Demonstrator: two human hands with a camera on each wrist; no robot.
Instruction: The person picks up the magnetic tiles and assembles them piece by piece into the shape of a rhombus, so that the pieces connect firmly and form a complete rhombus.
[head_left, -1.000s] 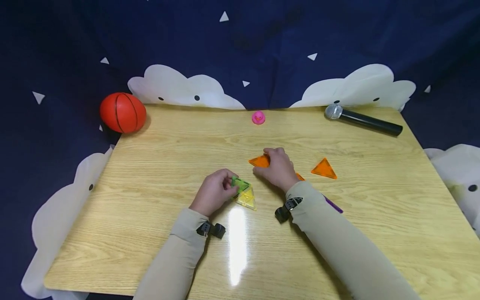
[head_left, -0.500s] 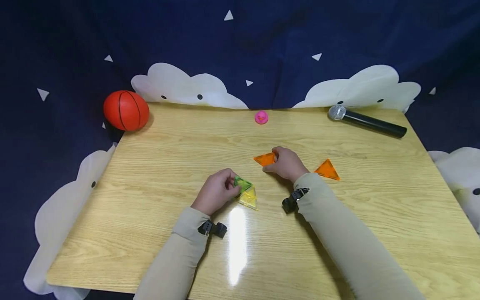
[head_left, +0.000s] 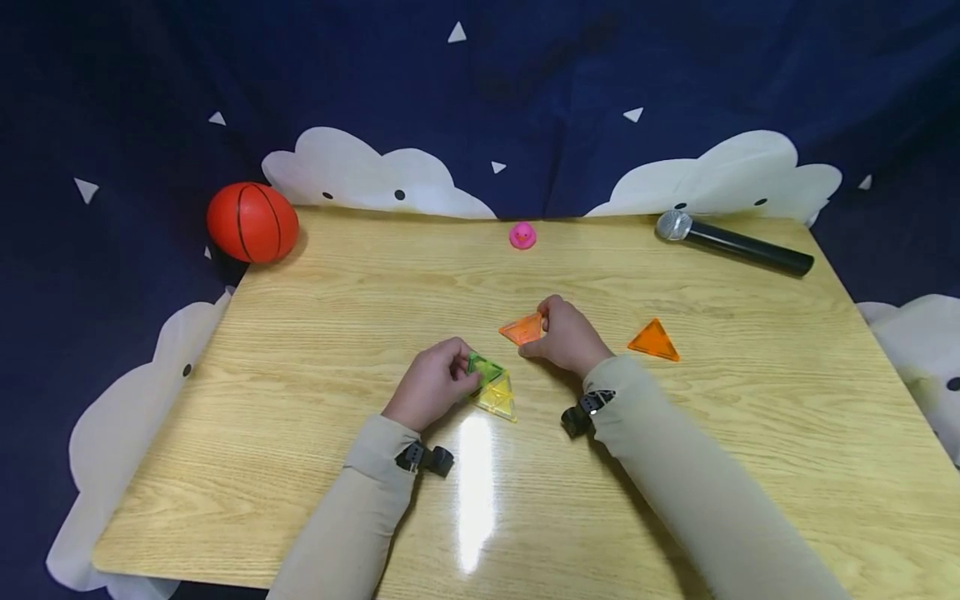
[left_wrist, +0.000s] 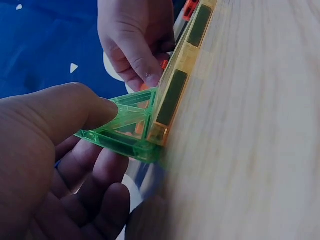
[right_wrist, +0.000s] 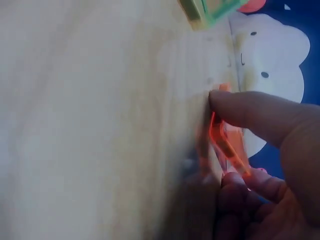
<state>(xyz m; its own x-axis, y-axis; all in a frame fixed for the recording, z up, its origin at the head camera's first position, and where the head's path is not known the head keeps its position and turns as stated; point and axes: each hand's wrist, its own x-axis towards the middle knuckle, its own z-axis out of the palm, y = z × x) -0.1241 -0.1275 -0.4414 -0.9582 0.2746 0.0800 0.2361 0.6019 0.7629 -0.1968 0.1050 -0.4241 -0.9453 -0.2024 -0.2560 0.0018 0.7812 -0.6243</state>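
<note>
My left hand (head_left: pixel 435 379) pinches a green triangular magnetic tile (head_left: pixel 486 369) between thumb and fingers. Beside it lies a yellow triangular tile (head_left: pixel 498 397); in the left wrist view the green tile (left_wrist: pixel 132 120) stands tilted, touching the yellow tile's edge (left_wrist: pixel 172 97). Farther right, my right hand (head_left: pixel 570 336) grips an orange triangular tile (head_left: pixel 522 329) by thumb and fingers. That orange tile (right_wrist: pixel 227 145) is tilted in the right wrist view, with the thumb at one corner. A second orange triangle (head_left: pixel 654 340) lies flat to the right of the right hand.
A pink rubber duck (head_left: pixel 522 236) sits at the back of the wooden table (head_left: pixel 337 333). A red ball (head_left: pixel 252 222) is at the back left corner, a black microphone (head_left: pixel 735 243) at the back right. Behind hangs a dark blue cloth (head_left: pixel 555 83) with clouds.
The right hand has shifted slightly and tipped its orange tile, which now looks paler. Its forearm now hides an orange piece and a purple piece seen earlier. The left hand stays put.
</note>
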